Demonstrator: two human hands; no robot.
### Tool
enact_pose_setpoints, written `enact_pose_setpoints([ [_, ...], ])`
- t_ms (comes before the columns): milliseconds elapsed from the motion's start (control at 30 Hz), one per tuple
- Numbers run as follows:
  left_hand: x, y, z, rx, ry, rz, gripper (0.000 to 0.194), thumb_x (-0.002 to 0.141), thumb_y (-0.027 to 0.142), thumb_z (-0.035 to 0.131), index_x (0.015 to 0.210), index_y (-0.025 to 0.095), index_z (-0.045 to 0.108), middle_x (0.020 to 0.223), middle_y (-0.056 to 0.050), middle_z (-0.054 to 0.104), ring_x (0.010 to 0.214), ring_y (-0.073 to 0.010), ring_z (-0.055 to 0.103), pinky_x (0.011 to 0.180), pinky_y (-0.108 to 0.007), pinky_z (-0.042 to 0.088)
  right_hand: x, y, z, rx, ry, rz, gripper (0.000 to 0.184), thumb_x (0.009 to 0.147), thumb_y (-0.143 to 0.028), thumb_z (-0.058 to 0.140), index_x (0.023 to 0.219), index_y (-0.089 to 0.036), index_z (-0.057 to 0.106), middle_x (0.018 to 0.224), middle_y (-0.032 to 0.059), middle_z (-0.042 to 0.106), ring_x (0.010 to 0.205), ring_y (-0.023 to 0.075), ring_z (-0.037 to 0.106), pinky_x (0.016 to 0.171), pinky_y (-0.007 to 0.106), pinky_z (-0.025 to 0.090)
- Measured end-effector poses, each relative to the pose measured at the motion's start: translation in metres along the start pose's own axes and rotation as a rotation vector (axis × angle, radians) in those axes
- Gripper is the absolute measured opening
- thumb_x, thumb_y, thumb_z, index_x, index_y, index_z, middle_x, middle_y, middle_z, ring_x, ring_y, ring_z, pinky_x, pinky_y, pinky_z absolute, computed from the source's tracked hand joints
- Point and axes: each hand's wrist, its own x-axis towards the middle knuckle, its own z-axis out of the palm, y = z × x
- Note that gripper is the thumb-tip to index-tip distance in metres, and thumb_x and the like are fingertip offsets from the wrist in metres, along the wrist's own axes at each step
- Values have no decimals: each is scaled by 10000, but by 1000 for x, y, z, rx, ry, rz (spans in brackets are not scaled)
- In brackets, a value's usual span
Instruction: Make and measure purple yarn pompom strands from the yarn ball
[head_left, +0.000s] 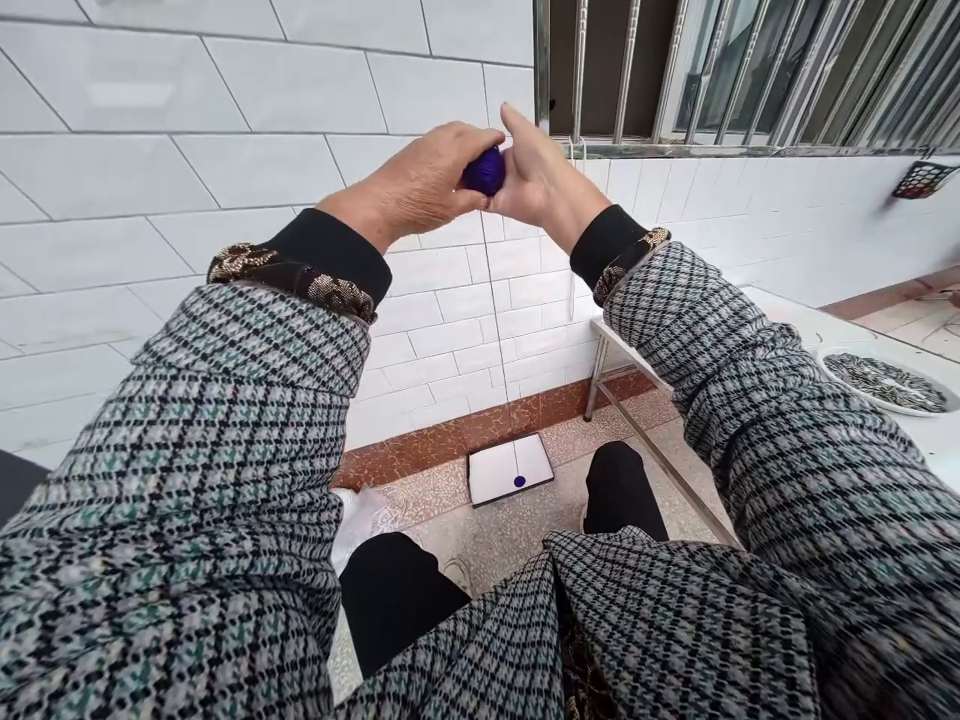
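A dark purple-blue ball of yarn is up at chest height in front of the tiled wall. My left hand is closed around it, thumb above and a finger below. Against the ball's right side lies the palm of my right hand; its thumb points up, apart from the ball, and its other fingers are partly hidden. A thin strand runs straight down from the ball. It reaches a small purple-blue piece, maybe more yarn, on a white, dark-edged shallow box or lid on the floor.
At right stands a white table with metal legs, bearing a white dish of small dark pieces. A barred window is above. My knees flank the box; crumpled clear plastic lies at left. A black basket hangs far right.
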Motion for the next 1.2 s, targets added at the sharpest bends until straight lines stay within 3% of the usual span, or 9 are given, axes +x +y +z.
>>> enact_pose_setpoints([
  [100,3,-3,-3,-34,13,-61,578,762,-111,827,1294,81,706,1306,-39,713,1521,-336,611,1334,-660,383,0,7,-7,51,-12,-67,319,1218,-453,468,1203,-147,557,1058,28,566,1115,163,715,885,352,675],
  [200,9,-11,-4,-59,87,-120,433,917,-18,722,1346,36,700,1212,-29,721,1415,-305,688,1234,-586,478,3,13,-14,107,-10,-85,295,1213,-400,458,1261,-126,556,1115,45,556,1173,181,720,879,363,666],
  [300,18,-20,-7,-232,228,-221,246,1091,149,542,1205,-11,691,1033,-37,705,1262,-269,768,1087,-515,552,10,20,-21,169,-24,37,295,1221,-321,362,1298,-97,537,1155,68,553,1174,187,733,848,350,663],
  [367,24,-25,-11,-367,294,-284,338,1167,268,438,1098,12,648,985,-52,698,1203,-271,795,1023,-498,574,14,26,-27,224,-40,123,306,1224,-292,292,1316,-104,515,1175,77,556,1151,171,745,842,317,663],
  [700,73,-57,-61,-655,486,-415,414,1221,415,279,1237,55,482,1154,-109,628,1414,-385,692,954,-530,605,-11,47,-42,420,116,204,101,1184,-181,447,1275,-186,490,1192,100,678,1015,172,738,815,298,697],
  [867,81,-38,-82,-596,485,-473,286,1204,394,358,1157,122,434,1189,-132,639,1409,-375,698,984,-560,619,-16,38,-52,213,103,316,108,1141,-130,520,1202,-143,609,1048,93,678,893,164,685,721,240,640],
  [933,78,-20,-82,-541,425,-475,276,1174,399,446,1072,142,444,1164,-136,648,1416,-394,689,945,-514,628,-13,21,-55,139,100,210,108,1127,-124,558,1199,-144,637,1030,67,672,877,137,648,766,219,619],
  [1067,73,12,-78,-486,304,-452,308,1098,379,535,936,125,470,1109,-158,648,1403,-466,681,748,-332,570,-14,-31,-47,-67,-61,-315,355,1081,-217,660,1431,-267,620,1202,-37,683,911,83,633,891,208,569],
  [1200,73,37,-78,-390,205,-373,337,1082,325,445,911,41,504,1073,-143,610,1403,-565,625,748,-412,503,-22,-70,-17,-371,-195,-491,451,1109,-102,521,1535,-253,530,1209,-85,689,861,32,595,782,138,500],
])
